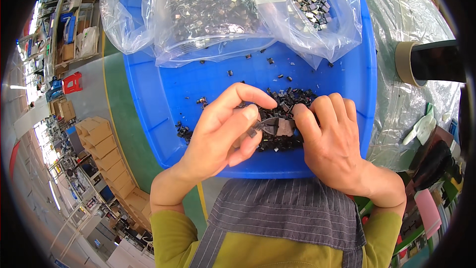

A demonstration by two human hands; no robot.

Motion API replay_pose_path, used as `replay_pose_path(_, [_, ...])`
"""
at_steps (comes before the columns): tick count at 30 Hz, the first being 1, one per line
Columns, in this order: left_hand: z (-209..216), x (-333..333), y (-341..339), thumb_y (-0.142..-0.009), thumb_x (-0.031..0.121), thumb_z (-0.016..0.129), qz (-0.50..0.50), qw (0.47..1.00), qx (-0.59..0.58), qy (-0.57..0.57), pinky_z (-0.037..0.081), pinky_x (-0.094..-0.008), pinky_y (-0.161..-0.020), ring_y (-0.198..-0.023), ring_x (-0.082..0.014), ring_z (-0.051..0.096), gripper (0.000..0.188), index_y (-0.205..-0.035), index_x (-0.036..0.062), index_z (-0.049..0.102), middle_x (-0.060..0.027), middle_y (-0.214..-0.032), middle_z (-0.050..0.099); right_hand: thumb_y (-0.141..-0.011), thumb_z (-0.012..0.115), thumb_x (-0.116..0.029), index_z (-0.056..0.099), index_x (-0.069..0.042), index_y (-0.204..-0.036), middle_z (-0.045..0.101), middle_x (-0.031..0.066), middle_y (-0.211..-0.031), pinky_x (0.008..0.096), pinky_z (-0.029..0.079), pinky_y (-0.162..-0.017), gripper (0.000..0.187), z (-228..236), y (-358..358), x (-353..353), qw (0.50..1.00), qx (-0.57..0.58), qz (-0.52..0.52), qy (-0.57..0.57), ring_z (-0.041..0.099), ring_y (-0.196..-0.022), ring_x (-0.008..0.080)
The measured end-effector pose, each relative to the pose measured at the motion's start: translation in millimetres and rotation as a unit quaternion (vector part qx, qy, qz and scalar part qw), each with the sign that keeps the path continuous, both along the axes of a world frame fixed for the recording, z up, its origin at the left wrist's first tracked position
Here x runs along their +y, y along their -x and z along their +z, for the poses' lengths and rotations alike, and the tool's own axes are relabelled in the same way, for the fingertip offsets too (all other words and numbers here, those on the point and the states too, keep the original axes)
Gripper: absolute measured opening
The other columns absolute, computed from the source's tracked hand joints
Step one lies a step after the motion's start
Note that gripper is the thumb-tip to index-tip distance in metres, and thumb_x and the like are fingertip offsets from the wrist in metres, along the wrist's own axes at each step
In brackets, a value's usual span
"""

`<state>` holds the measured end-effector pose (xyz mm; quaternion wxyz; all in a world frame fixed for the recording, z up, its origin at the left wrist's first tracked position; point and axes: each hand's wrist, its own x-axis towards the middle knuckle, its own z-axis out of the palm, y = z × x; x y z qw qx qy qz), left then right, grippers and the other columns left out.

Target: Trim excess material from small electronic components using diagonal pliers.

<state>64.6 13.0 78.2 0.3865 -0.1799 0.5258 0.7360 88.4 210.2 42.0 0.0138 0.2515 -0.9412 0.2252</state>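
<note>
My left hand (pixel 220 131) is over the near part of a blue tray (pixel 198 79), its forefinger stretched out above the thumb. Thumb and lower fingers close around a small dark part (pixel 268 126), whose exact kind I cannot make out. Its far end bears a pinkish-brown square block (pixel 285 127), close to my right hand (pixel 329 136). That hand is curled, with thumb and forefinger bent down at the block's right; whatever they pinch is hidden. Beneath both hands lies a heap of small black pieces (pixel 277 144).
Clear plastic bags (pixel 208 44) full of small dark and silvery pieces lie at the tray's far end. To the right, a tape roll (pixel 405 63) and a white glove (pixel 421 125) rest on plastic sheeting (pixel 386 25). Cardboard boxes (pixel 106 144) stand on the left.
</note>
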Motion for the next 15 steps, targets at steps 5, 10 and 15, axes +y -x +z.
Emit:
replay_pose_path(5, [-7.7, -4.2, -9.2, -0.099, 0.011, 0.039, -0.034, 0.96, 0.26, 0.096, 0.032, -0.0163, -0.045, -0.047, -0.0018, 0.041, 0.023, -0.116, -0.0005, 0.048, -0.0004, -0.062, 0.052, -0.071, 0.06, 0.001, 0.05, -0.004, -0.098, 0.05, 0.0123, -0.085, 0.0413, 0.04, -0.071, 0.029, 7.7, 4.8, 5.9, 0.951, -0.258, 0.0, 0.169, 0.051, -0.082, 0.0328])
replay_pose_path(10, [-5.7, 0.1, -12.6, -0.098, 0.007, 0.04, -0.039, 0.933, 0.342, 0.1, 0.033, -0.0161, -0.045, -0.051, -0.0015, 0.046, 0.024, -0.118, -0.0026, 0.047, 0.0007, -0.062, 0.053, -0.074, 0.06, 0.002, 0.049, -0.002, -0.101, 0.053, 0.015, -0.091, 0.043, 0.042, -0.076, 0.03, 6.9, 7.9, 9.2, 0.922, -0.328, 0.03, 0.204, 0.052, -0.088, 0.0357])
replay_pose_path(15, [-6.7, 3.7, -9.9, -0.097, 0.006, 0.04, -0.027, 0.937, 0.328, 0.119, 0.034, -0.0169, -0.045, -0.052, -0.002, 0.047, 0.022, -0.116, -0.0027, 0.049, 0.0003, -0.064, 0.053, -0.074, 0.061, 0.001, 0.051, -0.002, -0.103, 0.053, 0.0157, -0.089, 0.0438, 0.042, -0.074, 0.031, 8.2, 8.8, 12.3, 0.927, -0.308, 0.053, 0.208, 0.053, -0.088, 0.036])
